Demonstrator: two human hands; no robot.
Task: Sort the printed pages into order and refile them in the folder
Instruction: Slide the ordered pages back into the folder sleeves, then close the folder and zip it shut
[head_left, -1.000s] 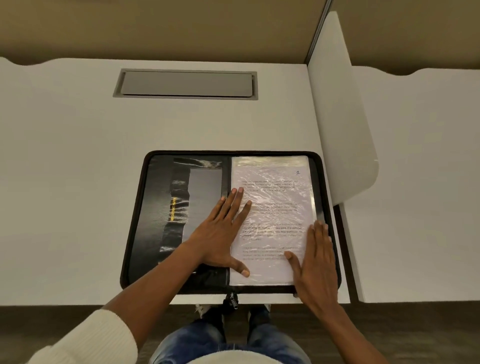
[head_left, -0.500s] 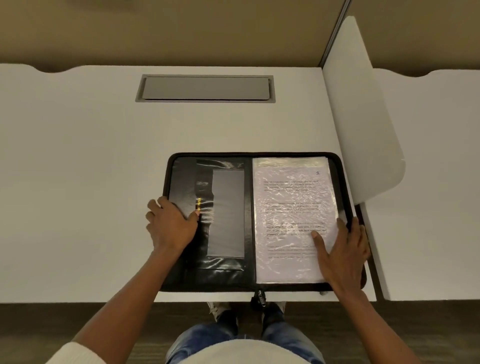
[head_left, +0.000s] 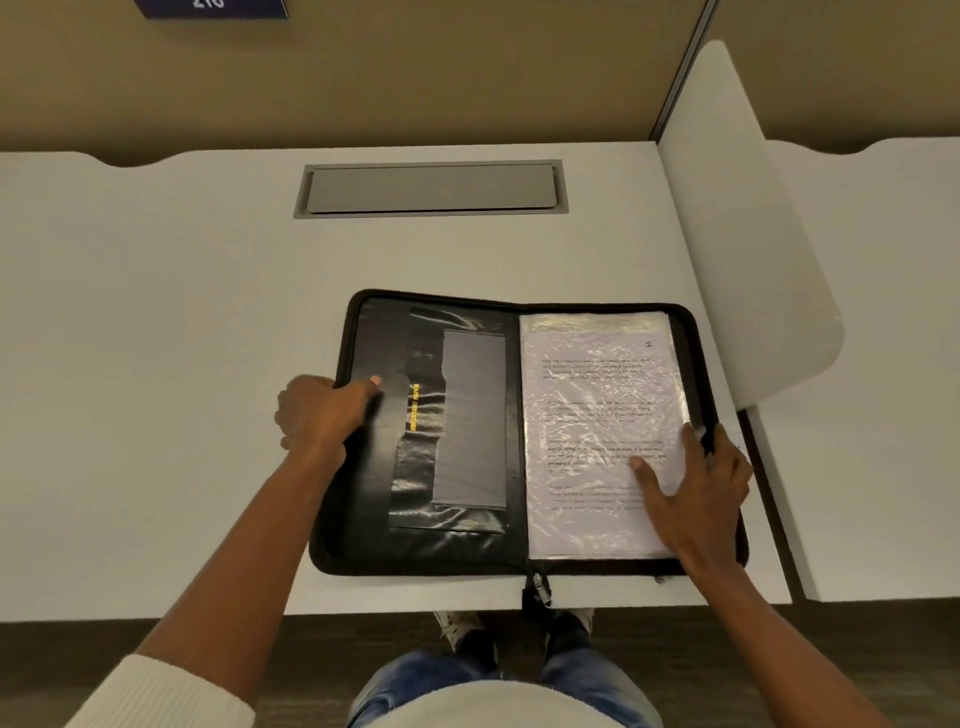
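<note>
A black zip folder (head_left: 457, 540) lies open on the white desk near its front edge. Its right half carries a stack of clear sleeves with a printed page (head_left: 597, 415) on top, a handwritten number in the page's top right corner. My left hand (head_left: 317, 415) grips the folder's left edge, thumb on the inner cover and fingers curled round the outside. My right hand (head_left: 691, 483) rests at the lower right of the page, thumb and forefinger flat on the sleeve, the other fingers over the folder's right rim.
A grey cable hatch (head_left: 431, 188) is set into the desk behind the folder. A white divider panel (head_left: 737, 234) rises along the desk's right side, close to the folder's right rim. The zip pull (head_left: 537, 590) hangs over the front edge.
My left hand left the middle of the folder and took hold of its left edge. My right hand shifted up the right rim. The folder's left side now sits slightly raised.
</note>
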